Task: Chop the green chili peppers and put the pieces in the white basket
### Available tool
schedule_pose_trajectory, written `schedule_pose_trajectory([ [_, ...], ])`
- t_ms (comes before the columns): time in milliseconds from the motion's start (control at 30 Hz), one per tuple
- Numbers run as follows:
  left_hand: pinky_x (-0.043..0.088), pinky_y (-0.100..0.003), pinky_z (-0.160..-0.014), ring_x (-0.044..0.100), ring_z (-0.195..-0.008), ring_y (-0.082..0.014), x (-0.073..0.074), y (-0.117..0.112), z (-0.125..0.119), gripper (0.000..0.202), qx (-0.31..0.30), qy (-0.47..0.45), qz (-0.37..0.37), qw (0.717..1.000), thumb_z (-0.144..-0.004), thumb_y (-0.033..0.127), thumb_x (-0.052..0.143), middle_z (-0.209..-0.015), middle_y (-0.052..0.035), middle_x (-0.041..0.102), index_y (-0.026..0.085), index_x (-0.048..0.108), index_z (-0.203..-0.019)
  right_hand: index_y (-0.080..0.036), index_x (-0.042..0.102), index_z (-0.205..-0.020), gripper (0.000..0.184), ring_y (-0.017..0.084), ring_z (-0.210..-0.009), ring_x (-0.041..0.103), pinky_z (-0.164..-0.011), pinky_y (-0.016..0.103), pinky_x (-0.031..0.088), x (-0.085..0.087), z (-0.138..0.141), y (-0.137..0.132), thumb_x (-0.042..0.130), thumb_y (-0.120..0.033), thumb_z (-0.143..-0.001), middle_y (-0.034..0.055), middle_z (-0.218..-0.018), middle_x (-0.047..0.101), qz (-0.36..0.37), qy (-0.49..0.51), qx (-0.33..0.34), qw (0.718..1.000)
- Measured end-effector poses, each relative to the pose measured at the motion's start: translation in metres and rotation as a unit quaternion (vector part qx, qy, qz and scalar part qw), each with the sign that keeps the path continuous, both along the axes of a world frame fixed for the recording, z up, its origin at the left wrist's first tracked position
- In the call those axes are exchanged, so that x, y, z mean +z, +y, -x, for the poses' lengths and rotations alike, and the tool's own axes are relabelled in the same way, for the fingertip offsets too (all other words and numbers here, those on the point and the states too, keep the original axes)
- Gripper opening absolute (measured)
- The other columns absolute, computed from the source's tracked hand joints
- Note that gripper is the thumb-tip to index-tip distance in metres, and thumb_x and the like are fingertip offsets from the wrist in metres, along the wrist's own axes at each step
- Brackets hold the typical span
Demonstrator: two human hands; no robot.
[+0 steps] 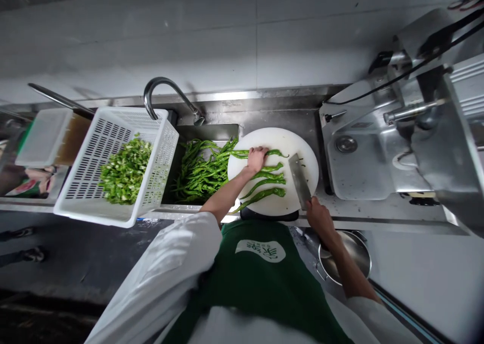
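Observation:
A round white cutting board (298,147) lies on the steel counter with several long green peppers (264,184) across it. My left hand (256,158) rests palm down on the upper peppers, fingers curled over them. My right hand (316,213) grips the handle of a cleaver (299,179), whose blade lies over the board's right part, just right of the pepper tips. A heap of whole green peppers (198,170) fills the sink (212,131) to the left of the board.
A white perforated basket (113,208) holding chopped green pepper pieces (124,170) sits tilted left of the sink. A faucet (166,89) arches over the sink. A steel machine (397,147) stands to the right. A metal pot (353,256) sits below the counter edge.

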State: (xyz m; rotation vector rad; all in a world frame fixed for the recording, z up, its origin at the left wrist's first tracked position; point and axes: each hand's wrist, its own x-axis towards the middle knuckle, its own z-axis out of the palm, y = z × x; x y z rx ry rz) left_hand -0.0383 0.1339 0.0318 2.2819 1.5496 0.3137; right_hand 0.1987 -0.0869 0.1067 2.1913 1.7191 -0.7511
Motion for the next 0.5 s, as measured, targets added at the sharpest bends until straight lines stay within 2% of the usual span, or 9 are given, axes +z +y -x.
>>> schedule_pose_trajectory([
  [67, 0.042, -0.049, -0.105, 0.064, -0.108, -0.0302, -0.004, -0.002, -0.001, 0.027, -0.011, 0.014, 0.025, 1.0, -0.1, 0.019, 0.058, -0.115, -0.0127, 0.071, 0.021, 0.07, -0.124, -0.011, 0.056, -0.123, 0.033, 0.028, -0.088, 0.073, -0.072, 0.032, 0.04, -0.001, 0.008, 0.003, 0.03, -0.028, -0.112, 0.015, -0.091, 0.074, -0.006, -0.006, -0.01, 1.0],
  [200, 0.042, -0.045, -0.106, 0.065, -0.109, -0.029, -0.008, -0.018, -0.01, 0.026, -0.002, 0.016, 0.048, 0.999, -0.102, 0.026, 0.059, -0.116, -0.0124, 0.07, 0.021, 0.067, -0.126, -0.011, 0.055, -0.126, 0.034, 0.028, -0.087, 0.073, -0.073, 0.033, 0.042, -0.002, 0.021, 0.016, 0.031, -0.031, -0.111, 0.0152, -0.091, 0.074, -0.001, -0.008, -0.01, 1.0],
  [500, 0.041, -0.037, -0.111, 0.065, -0.113, -0.025, 0.002, -0.022, -0.025, 0.025, 0.01, 0.058, 0.085, 0.995, -0.107, 0.03, 0.05, -0.124, -0.0095, 0.069, 0.021, 0.064, -0.127, -0.01, 0.058, -0.126, 0.036, 0.028, -0.088, 0.072, -0.074, 0.033, 0.042, 0.0, 0.015, 0.032, 0.032, -0.03, -0.111, 0.0159, -0.093, 0.074, -0.005, 0.017, -0.012, 1.0],
])
